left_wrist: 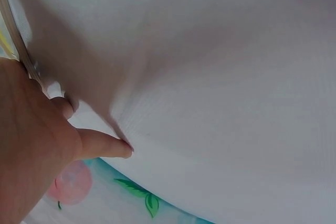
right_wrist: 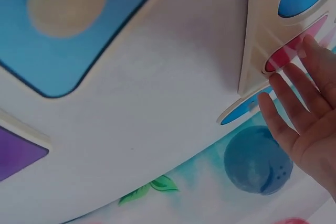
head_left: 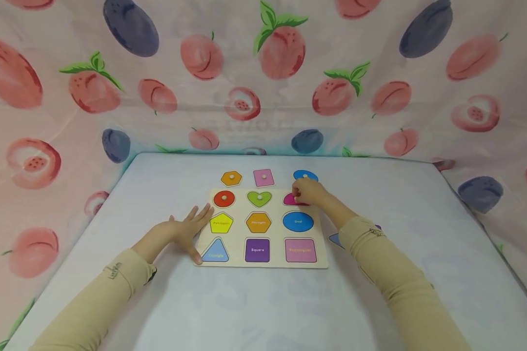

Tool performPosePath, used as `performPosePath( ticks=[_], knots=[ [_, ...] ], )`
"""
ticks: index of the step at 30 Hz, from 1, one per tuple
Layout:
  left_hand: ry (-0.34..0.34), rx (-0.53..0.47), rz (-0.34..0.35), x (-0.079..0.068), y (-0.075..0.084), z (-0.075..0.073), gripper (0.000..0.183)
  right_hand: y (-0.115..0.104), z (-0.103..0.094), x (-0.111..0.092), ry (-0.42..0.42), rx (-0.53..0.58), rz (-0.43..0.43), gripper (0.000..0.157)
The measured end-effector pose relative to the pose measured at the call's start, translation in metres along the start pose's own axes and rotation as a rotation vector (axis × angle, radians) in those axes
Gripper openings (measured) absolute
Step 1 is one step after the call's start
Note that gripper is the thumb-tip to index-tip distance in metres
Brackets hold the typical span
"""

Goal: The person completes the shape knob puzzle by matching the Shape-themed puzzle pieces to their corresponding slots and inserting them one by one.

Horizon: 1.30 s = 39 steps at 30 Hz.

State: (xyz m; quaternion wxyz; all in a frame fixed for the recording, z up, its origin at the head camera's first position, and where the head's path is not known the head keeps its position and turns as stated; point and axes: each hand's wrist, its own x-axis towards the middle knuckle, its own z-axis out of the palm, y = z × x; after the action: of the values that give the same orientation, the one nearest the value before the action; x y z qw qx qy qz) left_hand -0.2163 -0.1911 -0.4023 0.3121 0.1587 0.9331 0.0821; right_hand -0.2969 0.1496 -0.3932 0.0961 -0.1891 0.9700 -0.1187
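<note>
A wooden shape-puzzle board (head_left: pixel 277 213) lies flat on the table. At its top right place, my right hand (head_left: pixel 308 191) pinches a magenta semicircle piece (right_wrist: pixel 286 52) from above; the knob is hidden by the fingers. A red circle piece (head_left: pixel 224 199) and a green heart piece (head_left: pixel 259 199), each with a knob, sit in the same row. My left hand (head_left: pixel 185 233) rests on the board's left edge, fingers spread. Labelled places below, such as the oval (head_left: pixel 298 222) and the square (head_left: pixel 257 250), show no knobs.
Beyond the board lie an orange hexagon piece (head_left: pixel 231 178), a pink rectangle piece (head_left: pixel 264 178) and a blue oval piece (head_left: pixel 305 174). A blue piece (head_left: pixel 336 240) and a purple piece (right_wrist: pixel 20 152) lie right of it, partly covered by the right sleeve (head_left: pixel 377 248). Fruit-print cloth (head_left: pixel 263 126) hangs behind the table.
</note>
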Motion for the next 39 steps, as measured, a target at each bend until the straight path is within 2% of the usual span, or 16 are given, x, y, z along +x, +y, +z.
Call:
performPosePath(
  ticks=[4,7,18,27,34,39],
  knots=[
    [-0.007,-0.005,0.01,-0.001,-0.001,0.002,0.138,-0.001,-0.001,-0.005,-0.025,-0.044,-0.003,0.026],
    [-0.007,-0.005,0.01,0.0,-0.001,0.004,0.138,0.001,-0.003,-0.013,-0.016,-0.053,-0.005,0.03],
    [-0.008,0.009,0.013,0.001,0.001,0.005,0.138,0.012,-0.009,-0.052,0.055,-0.057,-0.114,0.029],
    [-0.008,-0.003,0.02,0.0,0.0,0.005,0.138,0.013,-0.017,-0.083,0.11,-0.047,-0.115,0.033],
    [-0.001,0.008,0.017,-0.002,0.0,-0.001,0.137,0.02,-0.02,-0.103,0.124,-0.034,-0.094,0.034],
    [0.003,0.017,0.016,0.0,-0.001,-0.002,0.137,0.027,-0.021,-0.121,0.133,-0.072,-0.088,0.031]
  ],
)
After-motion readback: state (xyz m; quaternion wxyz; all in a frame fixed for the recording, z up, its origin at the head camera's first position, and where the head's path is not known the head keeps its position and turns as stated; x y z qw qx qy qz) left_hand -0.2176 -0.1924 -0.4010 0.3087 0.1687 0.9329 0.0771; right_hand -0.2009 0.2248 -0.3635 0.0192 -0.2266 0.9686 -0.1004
